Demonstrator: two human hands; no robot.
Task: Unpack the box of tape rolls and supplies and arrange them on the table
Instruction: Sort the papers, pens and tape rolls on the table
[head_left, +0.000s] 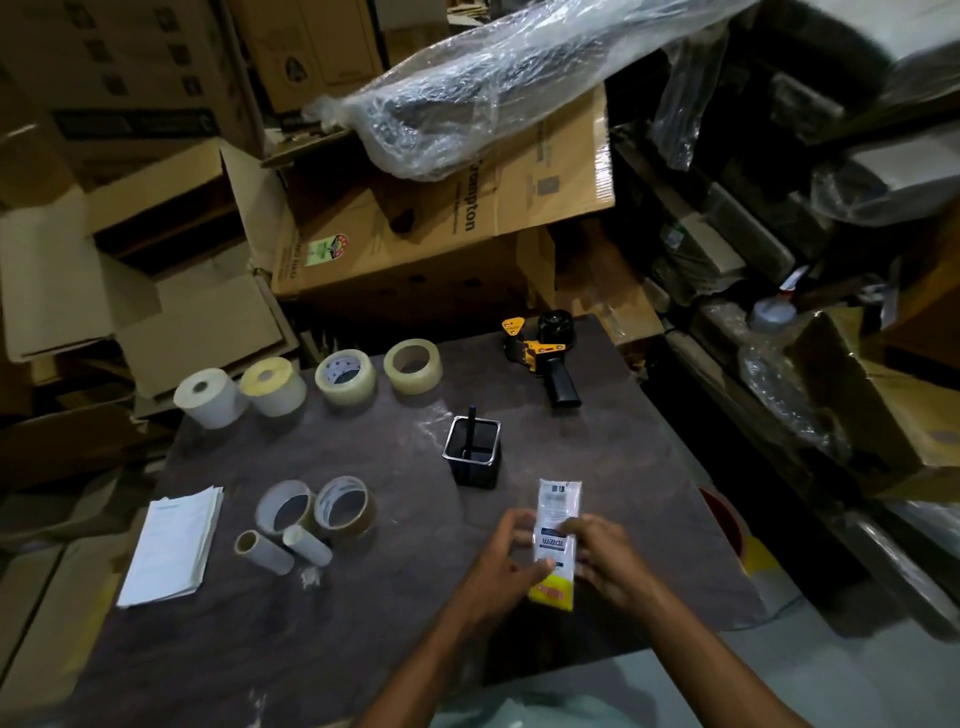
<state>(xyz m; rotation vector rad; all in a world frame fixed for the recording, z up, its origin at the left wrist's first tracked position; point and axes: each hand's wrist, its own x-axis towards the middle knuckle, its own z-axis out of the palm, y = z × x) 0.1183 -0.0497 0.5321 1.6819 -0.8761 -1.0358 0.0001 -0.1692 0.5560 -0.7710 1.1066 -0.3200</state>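
A dark brown counter (597, 415) with a faint mottled grain. Along its far side stand two white label rolls (210, 397), the second (272, 387) yellowish on top, and two pale, translucent tape rolls (345, 384) (414, 366). A tape dispenser (545, 353) is yellow and black. A black square pen holder (472, 449) has a shiny silver rim. Nearer sit a whitish tape roll (284, 506), a brown one (345, 506), two cream cardboard cores (265, 551) and a white paper stack (174, 545). The held packet (556, 540) is clear and white with dark print, and yellow with red at its lower end.
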